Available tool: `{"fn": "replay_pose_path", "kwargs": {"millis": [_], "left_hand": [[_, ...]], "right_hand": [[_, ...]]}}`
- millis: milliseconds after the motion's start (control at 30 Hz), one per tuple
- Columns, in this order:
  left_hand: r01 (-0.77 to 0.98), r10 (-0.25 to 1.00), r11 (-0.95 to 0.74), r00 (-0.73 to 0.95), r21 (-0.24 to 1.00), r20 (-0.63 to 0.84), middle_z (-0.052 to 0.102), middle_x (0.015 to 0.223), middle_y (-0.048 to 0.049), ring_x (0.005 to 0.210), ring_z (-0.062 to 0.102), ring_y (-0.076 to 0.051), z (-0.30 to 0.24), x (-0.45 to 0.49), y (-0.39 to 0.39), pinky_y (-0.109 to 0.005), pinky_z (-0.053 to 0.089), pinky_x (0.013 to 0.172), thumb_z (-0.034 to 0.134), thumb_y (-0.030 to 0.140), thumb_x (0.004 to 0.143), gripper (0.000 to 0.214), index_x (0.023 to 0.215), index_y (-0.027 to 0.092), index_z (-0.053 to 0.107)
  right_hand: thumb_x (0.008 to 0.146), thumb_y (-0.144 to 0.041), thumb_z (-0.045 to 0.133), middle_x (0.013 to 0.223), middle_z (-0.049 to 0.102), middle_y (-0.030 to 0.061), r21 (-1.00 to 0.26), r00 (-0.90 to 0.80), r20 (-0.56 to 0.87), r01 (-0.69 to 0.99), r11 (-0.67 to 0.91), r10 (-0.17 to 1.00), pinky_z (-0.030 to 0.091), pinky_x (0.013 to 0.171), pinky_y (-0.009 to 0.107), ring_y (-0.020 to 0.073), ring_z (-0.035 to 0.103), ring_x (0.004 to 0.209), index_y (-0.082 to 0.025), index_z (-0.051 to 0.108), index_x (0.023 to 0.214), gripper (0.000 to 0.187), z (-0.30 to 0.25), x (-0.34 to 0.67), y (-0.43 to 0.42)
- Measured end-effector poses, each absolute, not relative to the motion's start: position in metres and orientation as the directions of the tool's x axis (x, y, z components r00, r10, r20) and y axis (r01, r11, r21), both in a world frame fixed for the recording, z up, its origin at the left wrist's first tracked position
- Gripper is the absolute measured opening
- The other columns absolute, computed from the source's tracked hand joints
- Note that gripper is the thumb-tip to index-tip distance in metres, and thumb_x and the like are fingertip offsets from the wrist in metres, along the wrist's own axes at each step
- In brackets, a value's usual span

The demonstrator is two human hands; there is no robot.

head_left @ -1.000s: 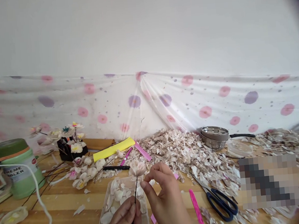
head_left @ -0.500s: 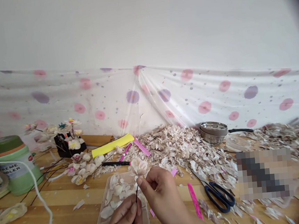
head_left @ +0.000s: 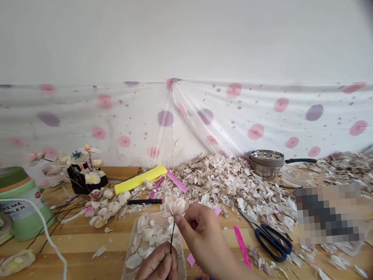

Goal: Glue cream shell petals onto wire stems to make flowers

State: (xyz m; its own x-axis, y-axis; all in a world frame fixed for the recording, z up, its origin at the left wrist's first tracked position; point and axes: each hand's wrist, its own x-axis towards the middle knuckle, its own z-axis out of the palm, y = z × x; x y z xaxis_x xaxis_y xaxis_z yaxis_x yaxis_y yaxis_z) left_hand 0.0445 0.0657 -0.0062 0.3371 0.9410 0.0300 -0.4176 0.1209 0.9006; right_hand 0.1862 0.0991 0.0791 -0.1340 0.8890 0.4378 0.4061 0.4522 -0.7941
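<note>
A pale handmade flower [head_left: 175, 205] on a thin dark stem [head_left: 172, 237] stands upright between my hands. My left hand [head_left: 157, 271] is closed around the lower part of the stem. At the base of the petals, my right hand [head_left: 203, 236] pinches the flower between thumb and fingers; its exact fingertip contact is partly hidden. Below them lies a clear plastic tray [head_left: 127, 254] holding loose whitish petals [head_left: 151, 234], partly covered by my left hand.
Dark-handled scissors [head_left: 273, 241] and a pink strip [head_left: 242, 246] lie at right. Behind is a heap of dried petals [head_left: 222, 176] beside metal bowls [head_left: 267, 163]. Finished flowers [head_left: 93, 177], a yellow roll [head_left: 140, 179], a black marker [head_left: 145, 201] and a green tumbler [head_left: 22, 206] stand or lie leftward.
The flower has shifted slightly up and right relative to the tray, showing more stem between my hands. The grip of both hands stays closed, and the camera view has tilted slightly.
</note>
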Motion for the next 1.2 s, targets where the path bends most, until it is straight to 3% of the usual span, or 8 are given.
{"fn": "replay_pose_path", "kwargs": {"millis": [333, 500, 633, 933, 1200], "left_hand": [[-0.582, 0.952, 0.26, 0.29, 0.77, -0.101, 0.034, 0.041, 0.0108, 0.034, 0.008, -0.001, -0.001, 0.041, 0.076, -0.013, 0.012, 0.031, 0.074, 0.053, 0.069, 0.038, 0.071, 0.02, 0.056], [-0.654, 0.977, 0.211, 0.143, 0.726, -0.156, 0.035, 0.041, 0.0114, 0.038, 0.005, -0.001, 0.015, 0.039, 0.082, -0.011, 0.012, 0.03, 0.083, 0.047, 0.061, 0.038, 0.074, 0.019, 0.061], [-0.695, 0.978, 0.21, 0.143, 0.688, -0.153, 0.035, 0.038, 0.0114, 0.037, 0.004, 0.0, 0.014, 0.039, 0.081, -0.011, 0.012, 0.029, 0.084, 0.044, 0.06, 0.036, 0.078, 0.018, 0.065], [-0.75, 0.959, 0.275, 0.257, 0.601, -0.119, 0.04, 0.039, 0.01, 0.035, 0.003, 0.0, 0.017, 0.037, 0.08, -0.01, 0.013, 0.028, 0.084, 0.035, 0.063, 0.025, 0.072, 0.021, 0.065], [-0.751, 0.96, 0.263, 0.266, 0.606, -0.087, 0.04, 0.042, 0.0099, 0.037, 0.002, 0.0, 0.017, 0.035, 0.076, -0.011, 0.012, 0.029, 0.082, 0.033, 0.068, 0.023, 0.073, 0.02, 0.064]], "right_hand": [[0.09, -0.037, 0.049, 0.056, 0.039, -0.0039, -0.79, -0.159, 0.469, 0.364, 0.493, 0.869, 0.026, 0.056, 0.024, 0.0119, 0.038, 0.057, -0.02, 0.034, 0.054, 0.043, 0.08, 0.187, 0.094], [0.092, -0.037, 0.049, 0.069, 0.058, 0.0009, -0.775, -0.121, 0.538, 0.318, 0.547, 0.834, 0.036, 0.063, 0.025, 0.0156, 0.053, 0.069, -0.019, 0.055, 0.067, 0.031, 0.091, 0.193, 0.084], [0.09, -0.028, 0.048, 0.074, 0.065, 0.0025, -0.747, -0.078, 0.602, 0.296, 0.596, 0.794, 0.04, 0.066, 0.025, 0.0165, 0.058, 0.074, -0.019, 0.065, 0.078, 0.022, 0.097, 0.199, 0.086], [0.086, -0.034, 0.048, 0.058, 0.049, -0.001, -0.746, -0.025, 0.606, 0.329, 0.579, 0.795, 0.033, 0.052, 0.024, 0.0138, 0.046, 0.057, -0.019, 0.049, 0.061, 0.03, 0.109, 0.216, 0.088], [0.09, -0.032, 0.047, 0.058, 0.038, -0.0042, -0.676, 0.031, 0.699, 0.357, 0.645, 0.715, 0.027, 0.05, 0.025, 0.0115, 0.037, 0.055, -0.02, 0.041, 0.06, 0.032, 0.123, 0.245, 0.084]]}}
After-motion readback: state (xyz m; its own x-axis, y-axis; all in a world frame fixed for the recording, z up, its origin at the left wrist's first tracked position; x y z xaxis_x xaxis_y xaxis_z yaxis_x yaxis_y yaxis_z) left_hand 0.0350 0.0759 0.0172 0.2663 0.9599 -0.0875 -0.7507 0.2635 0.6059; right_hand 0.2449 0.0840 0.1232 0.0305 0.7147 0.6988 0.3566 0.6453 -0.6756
